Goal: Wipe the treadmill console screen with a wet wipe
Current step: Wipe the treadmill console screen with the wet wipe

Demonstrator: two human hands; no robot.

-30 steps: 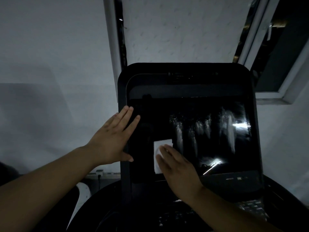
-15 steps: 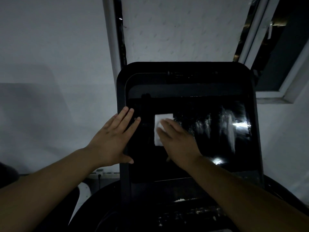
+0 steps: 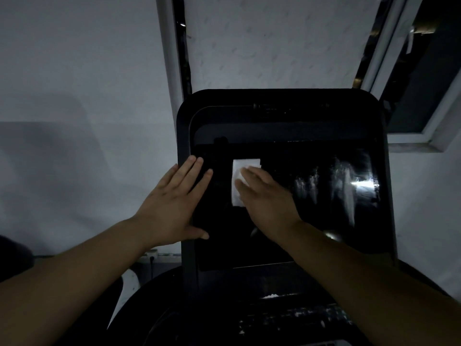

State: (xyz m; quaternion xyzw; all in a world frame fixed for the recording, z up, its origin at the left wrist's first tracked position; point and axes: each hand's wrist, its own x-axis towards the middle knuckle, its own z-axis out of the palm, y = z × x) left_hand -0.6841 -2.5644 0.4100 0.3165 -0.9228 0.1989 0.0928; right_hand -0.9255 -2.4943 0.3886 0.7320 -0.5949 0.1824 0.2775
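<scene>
While right hand (image 3: 268, 196) presses white square wet wipe (image 3: 240, 182) flat, palm open, on upper left of dark glossy treadmill console screen (image 3: 311, 221), left hand (image 3: 172, 203) lies spread on frame edge, bracing. Wet streaks at right: roughly half wiped; lower left likely remaining.

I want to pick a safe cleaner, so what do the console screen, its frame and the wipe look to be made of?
Console screen: glossy black glass or hard plastic, since it mirrors bright glints and shows wet streaks.
Frame: matte dark plastic, probably; dull, no reflections.
Wet wipe: thin white nonwoven sheet, seemingly folded square, pressed flat under the right hand.
</scene>
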